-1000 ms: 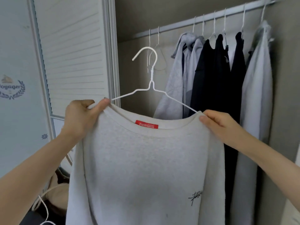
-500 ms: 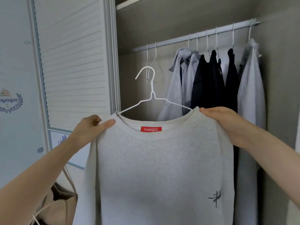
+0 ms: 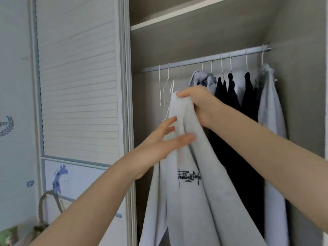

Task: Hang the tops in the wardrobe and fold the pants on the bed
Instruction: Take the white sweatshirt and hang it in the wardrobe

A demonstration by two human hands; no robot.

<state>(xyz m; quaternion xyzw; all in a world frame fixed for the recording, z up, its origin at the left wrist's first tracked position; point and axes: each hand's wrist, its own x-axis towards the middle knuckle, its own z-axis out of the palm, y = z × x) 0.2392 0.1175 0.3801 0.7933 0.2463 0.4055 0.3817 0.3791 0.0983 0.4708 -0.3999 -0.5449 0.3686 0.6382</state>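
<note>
A light grey sweatshirt (image 3: 188,192) with a small black print hangs edge-on inside the open wardrobe, below the rail (image 3: 204,59). My right hand (image 3: 198,103) grips its bunched top near the collar. The white wire hanger (image 3: 171,87) pokes out just above the cloth, its hook below the rail and mostly hidden. My left hand (image 3: 165,139) is lower down on the left. Its thumb lies across the front of the cloth and its fingers spread behind it.
Several grey and black tops (image 3: 236,96) hang on the rail to the right. Two empty wire hangers (image 3: 162,86) hang at the rail's left end. A louvred wardrobe door (image 3: 78,77) stands on the left, a shelf (image 3: 177,13) above, and a bag with a rope handle (image 3: 42,210) at lower left.
The sweatshirt has turned from facing me to edge-on and gone up and into the wardrobe. My right hand moved from its shoulder to the bunched top; my left slid down its side.
</note>
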